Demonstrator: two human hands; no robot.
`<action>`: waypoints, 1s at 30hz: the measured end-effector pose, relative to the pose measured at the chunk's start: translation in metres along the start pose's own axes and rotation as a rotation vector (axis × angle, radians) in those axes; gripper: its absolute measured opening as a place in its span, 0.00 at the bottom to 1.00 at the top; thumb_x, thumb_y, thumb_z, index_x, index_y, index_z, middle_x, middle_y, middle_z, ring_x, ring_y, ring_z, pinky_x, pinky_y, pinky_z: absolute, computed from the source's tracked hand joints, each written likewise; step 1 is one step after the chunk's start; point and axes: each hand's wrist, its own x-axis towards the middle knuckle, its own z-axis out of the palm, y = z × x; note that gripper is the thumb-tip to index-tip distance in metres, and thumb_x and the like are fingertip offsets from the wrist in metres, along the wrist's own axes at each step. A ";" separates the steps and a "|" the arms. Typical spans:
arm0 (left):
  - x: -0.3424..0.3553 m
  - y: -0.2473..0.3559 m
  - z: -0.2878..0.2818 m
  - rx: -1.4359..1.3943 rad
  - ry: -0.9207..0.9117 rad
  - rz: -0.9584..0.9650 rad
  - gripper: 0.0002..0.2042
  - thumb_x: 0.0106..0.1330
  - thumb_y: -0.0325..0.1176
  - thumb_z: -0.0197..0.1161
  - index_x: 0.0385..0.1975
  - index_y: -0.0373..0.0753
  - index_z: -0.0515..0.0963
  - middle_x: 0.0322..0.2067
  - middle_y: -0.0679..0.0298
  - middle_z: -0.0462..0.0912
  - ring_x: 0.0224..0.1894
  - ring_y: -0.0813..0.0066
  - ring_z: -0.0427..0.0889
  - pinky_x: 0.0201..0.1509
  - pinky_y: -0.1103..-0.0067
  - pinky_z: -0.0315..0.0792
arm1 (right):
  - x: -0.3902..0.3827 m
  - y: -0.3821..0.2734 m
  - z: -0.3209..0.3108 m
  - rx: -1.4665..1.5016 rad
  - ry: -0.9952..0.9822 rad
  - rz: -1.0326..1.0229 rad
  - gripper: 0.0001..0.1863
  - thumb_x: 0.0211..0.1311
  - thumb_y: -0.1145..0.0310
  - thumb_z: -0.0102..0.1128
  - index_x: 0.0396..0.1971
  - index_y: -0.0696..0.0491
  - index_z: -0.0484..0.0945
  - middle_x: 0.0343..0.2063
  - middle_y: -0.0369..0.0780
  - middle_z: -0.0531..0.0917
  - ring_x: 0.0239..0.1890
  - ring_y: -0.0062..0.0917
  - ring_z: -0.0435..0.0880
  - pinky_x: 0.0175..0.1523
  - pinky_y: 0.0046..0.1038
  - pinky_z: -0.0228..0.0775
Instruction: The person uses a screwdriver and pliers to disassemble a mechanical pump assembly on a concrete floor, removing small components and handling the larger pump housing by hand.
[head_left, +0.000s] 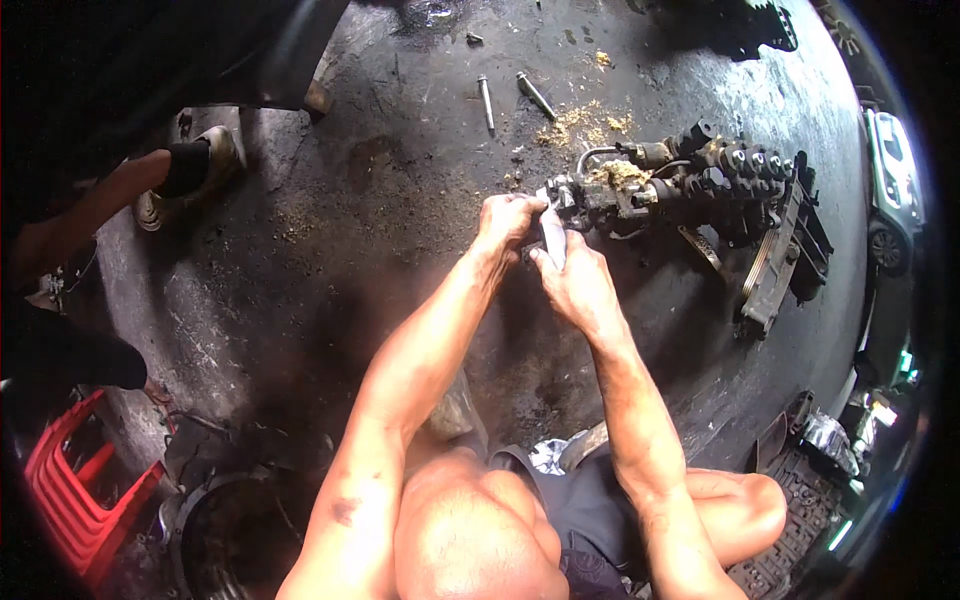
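Machine [690,190] sits on the floor [400,120] at our two o'clock. Our right grip [583,287] pinches a pale strip [553,242] beside it; we can't tell if our left grip [508,222], near the strip's top, is closed.

The dark, stained floor [400,130] shines in patches, red chair [88,528] at left.

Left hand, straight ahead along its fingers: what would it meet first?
The left hand would likely meet the pale, elongated flat piece first, at its fingertips; the dark, greasy metal assembly lies just beyond, though depth is unclear.
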 end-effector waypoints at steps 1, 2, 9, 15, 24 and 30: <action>0.002 0.002 0.001 -0.012 -0.018 0.007 0.03 0.56 0.26 0.62 0.25 0.33 0.78 0.23 0.62 0.80 0.22 0.75 0.79 0.25 0.78 0.73 | 0.002 0.001 -0.002 0.032 -0.001 -0.005 0.20 0.58 0.62 0.61 0.40 0.63 0.72 0.32 0.58 0.80 0.39 0.50 0.81 0.40 0.40 0.73; 0.003 0.002 0.000 0.027 -0.015 0.018 0.03 0.57 0.26 0.62 0.26 0.33 0.77 0.23 0.61 0.81 0.22 0.74 0.79 0.26 0.77 0.74 | 0.003 -0.002 -0.003 0.032 -0.004 0.000 0.20 0.58 0.62 0.61 0.40 0.63 0.72 0.32 0.58 0.80 0.39 0.50 0.81 0.40 0.40 0.73; -0.008 0.027 0.003 0.054 -0.150 0.153 0.10 0.59 0.28 0.62 0.38 0.29 0.78 0.30 0.62 0.81 0.27 0.78 0.79 0.30 0.82 0.75 | -0.005 -0.008 -0.010 0.180 0.126 -0.099 0.24 0.55 0.63 0.63 0.49 0.59 0.71 0.35 0.55 0.81 0.42 0.45 0.82 0.44 0.36 0.74; -0.007 0.024 0.005 0.191 -0.119 0.147 0.09 0.57 0.31 0.64 0.28 0.28 0.79 0.24 0.59 0.82 0.23 0.76 0.81 0.25 0.80 0.78 | -0.001 0.005 0.013 0.376 0.095 0.098 0.21 0.61 0.59 0.58 0.47 0.58 0.73 0.22 0.41 0.79 0.21 0.23 0.79 0.28 0.27 0.70; -0.007 0.023 -0.049 0.067 0.025 -0.013 0.20 0.61 0.47 0.60 0.33 0.31 0.76 0.23 0.59 0.81 0.21 0.72 0.81 0.24 0.81 0.78 | 0.003 -0.014 -0.009 0.944 -0.060 0.354 0.10 0.65 0.62 0.54 0.29 0.53 0.71 0.16 0.29 0.67 0.10 0.12 0.65 0.13 0.18 0.55; -0.009 0.018 -0.056 0.037 0.056 0.092 0.13 0.63 0.42 0.58 0.31 0.36 0.76 0.23 0.63 0.80 0.21 0.76 0.79 0.23 0.82 0.75 | 0.012 -0.015 -0.004 1.367 -0.213 0.539 0.10 0.66 0.62 0.53 0.29 0.53 0.71 0.19 0.33 0.72 0.12 0.11 0.66 0.12 0.15 0.54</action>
